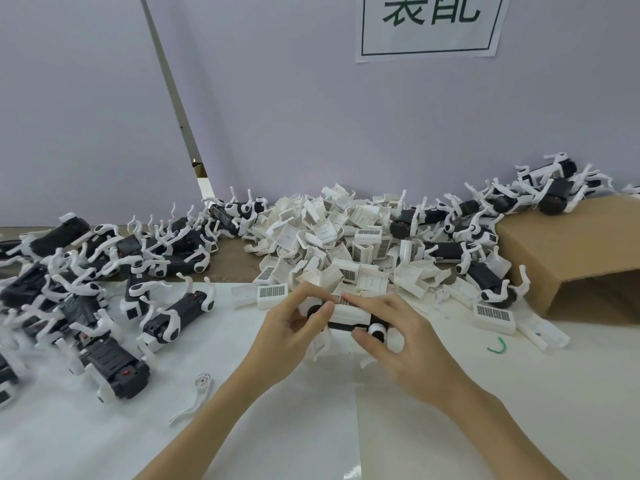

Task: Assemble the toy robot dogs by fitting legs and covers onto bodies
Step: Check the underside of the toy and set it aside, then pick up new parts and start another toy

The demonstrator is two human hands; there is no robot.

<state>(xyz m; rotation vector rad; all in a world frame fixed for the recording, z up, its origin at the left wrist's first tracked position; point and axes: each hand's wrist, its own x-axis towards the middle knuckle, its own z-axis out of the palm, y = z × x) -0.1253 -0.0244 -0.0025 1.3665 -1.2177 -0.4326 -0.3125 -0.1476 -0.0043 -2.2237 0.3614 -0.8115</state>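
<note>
White plastic cover (349,310) sits on a black dog body (346,325) at table centre, held between both hands. Left hand (294,332) pinches the body's left end, thumb against the round hip joint. Right hand (391,336) grips the right end, index finger laid flat along the cover's top, thumb beneath by the other hip. Step in hand, judged: seating the cover.

To do it well: hold the body level, press evenly from both ends, and keep fingers off the legs, which look thin. Check both edges sit flush.

Spare covers (332,244) heaped at 12 o'clock; bodies with legs (104,271) at 9 o'clock; a loose leg (194,398) at 7 o'clock.
</note>
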